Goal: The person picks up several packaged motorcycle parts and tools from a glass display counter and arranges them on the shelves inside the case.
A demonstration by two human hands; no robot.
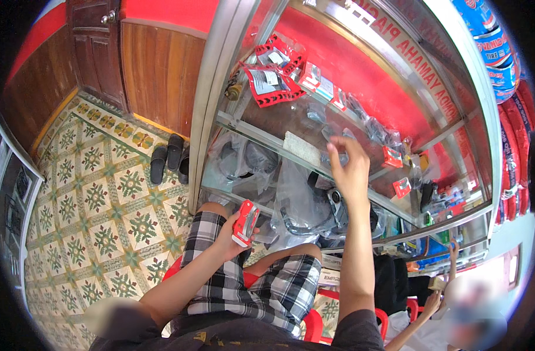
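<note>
My left hand (227, 239) holds a small red and white product box (248, 219) above my lap, its printed face turned up. My right hand (350, 169) is raised over the glass shelf (272, 123) of a display cabinet, thumb and fingers apart, with nothing visible in it. Just left of it, near the shelf's front edge, lies a whitish, rough-textured flat piece (301, 148). Small clear-bagged parts (316, 113) lie beyond my right fingers. Red-edged packets (272, 81) and a row of small red and white boxes (311, 75) stand farther back on this shelf.
The cabinet's metal post (215, 83) rises at the left. Bagged black parts (307, 206) fill the lower shelf before my knees. Black sandals (166, 158) rest on the tiled floor (105, 206). Another person's hand (433, 302) holds a small box at the right.
</note>
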